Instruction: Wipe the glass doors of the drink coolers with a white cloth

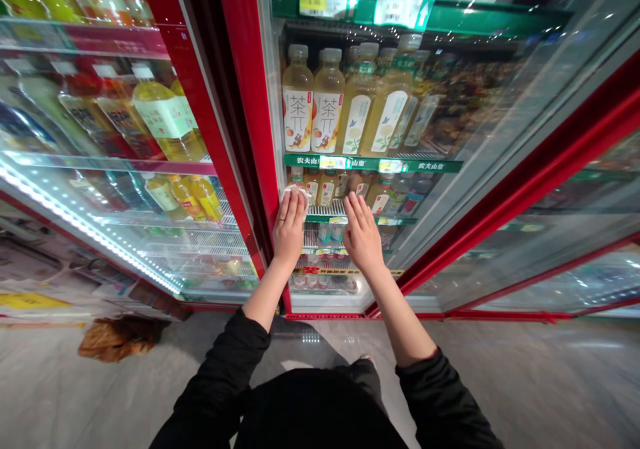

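Observation:
My left hand (289, 227) lies with its fingers extended over a crumpled white wiping cloth (304, 195), pressing it to the glass door (430, 189) beside the red frame; whether it is fabric or paper I cannot tell. Just to the right, my right hand (364, 232) has its fingers stretched out, with nothing in it. Its fingertips are at the glass, though actual contact is hard to make out. Behind the pane, small drink bottles (327, 190) stand on a shelf near both hands. Larger tea bottles (327, 105) fill the shelf above.
A red door frame (253, 102) separates this cooler from another drinks cooler (100, 162) on the left. Another red-edged door (520, 182) slants across the right. On the grey floor (210, 362), a crumpled brown bag-like object (117, 340) lies at the left.

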The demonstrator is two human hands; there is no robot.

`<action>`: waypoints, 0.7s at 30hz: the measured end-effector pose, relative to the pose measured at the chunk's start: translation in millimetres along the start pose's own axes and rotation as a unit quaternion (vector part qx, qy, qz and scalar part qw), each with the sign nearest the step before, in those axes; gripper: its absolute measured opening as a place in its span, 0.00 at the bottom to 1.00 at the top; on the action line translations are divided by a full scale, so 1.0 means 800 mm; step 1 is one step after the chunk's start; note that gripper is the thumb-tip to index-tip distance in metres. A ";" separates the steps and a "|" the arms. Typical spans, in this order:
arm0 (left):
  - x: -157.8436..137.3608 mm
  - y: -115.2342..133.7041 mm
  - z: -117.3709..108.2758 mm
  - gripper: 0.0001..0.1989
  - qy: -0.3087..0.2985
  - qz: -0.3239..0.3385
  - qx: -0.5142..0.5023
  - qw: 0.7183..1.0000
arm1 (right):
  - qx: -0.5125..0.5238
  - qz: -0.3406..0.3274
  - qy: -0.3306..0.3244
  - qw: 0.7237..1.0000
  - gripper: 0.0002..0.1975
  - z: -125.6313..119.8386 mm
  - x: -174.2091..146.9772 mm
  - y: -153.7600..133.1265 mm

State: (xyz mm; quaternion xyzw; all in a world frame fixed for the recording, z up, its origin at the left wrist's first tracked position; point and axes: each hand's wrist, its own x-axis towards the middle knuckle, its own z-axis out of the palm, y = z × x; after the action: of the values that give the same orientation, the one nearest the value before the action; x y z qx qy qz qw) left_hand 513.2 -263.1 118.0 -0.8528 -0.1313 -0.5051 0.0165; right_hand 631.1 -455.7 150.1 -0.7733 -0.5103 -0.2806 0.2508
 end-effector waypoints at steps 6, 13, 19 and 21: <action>0.046 0.021 0.009 0.43 -0.006 0.083 0.002 0.997 | -0.014 0.030 0.030 0.999 0.50 -0.005 0.000 0.013; 0.021 0.022 0.010 0.46 0.016 -0.006 0.003 1.000 | -0.009 0.027 0.027 0.999 0.47 -0.017 0.001 0.027; 0.033 0.051 0.030 0.45 0.002 0.051 0.029 0.998 | -0.002 0.025 0.029 0.999 0.45 -0.010 0.003 0.035; 0.052 0.050 0.028 0.43 0.000 0.058 0.026 0.998 | -0.006 0.023 0.028 0.999 0.45 -0.009 0.003 0.037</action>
State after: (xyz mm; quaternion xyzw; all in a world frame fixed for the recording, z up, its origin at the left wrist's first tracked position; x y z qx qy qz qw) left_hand 561.1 -289.2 147.5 -0.8583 -0.0946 -0.4998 0.0677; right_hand 658.0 -469.3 154.0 -0.7780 -0.4833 -0.2998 0.2669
